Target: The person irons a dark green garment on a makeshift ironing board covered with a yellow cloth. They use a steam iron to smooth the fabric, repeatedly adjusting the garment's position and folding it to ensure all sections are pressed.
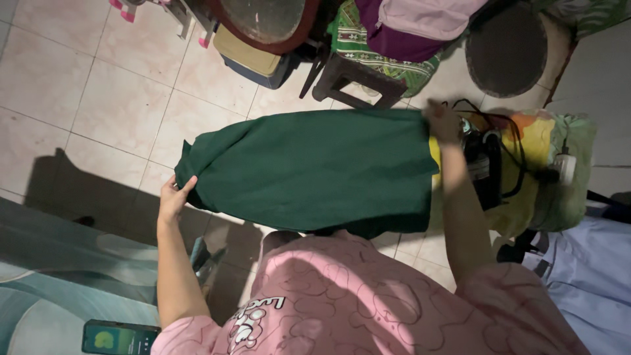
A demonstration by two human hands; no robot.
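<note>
A dark green garment (309, 167) lies spread out flat in front of me, over a padded board with a yellow and green cover (536, 141). My left hand (174, 197) grips the garment's left end, near its lower corner. At the garment's upper right corner, my right hand (444, 121) pinches the cloth's edge. A black clothes iron (483, 164) with a black cord rests on the cover just right of my right hand. I wear a pink printed shirt.
A dark stool (355, 79), a basket of clothes (394, 33), a round fan (266, 20) and a round dark mat (506, 49) stand on the tiled floor beyond. A white plug strip (564, 167) lies right. A phone (118, 338) lies lower left. Pale blue cloth (591, 276) hangs right.
</note>
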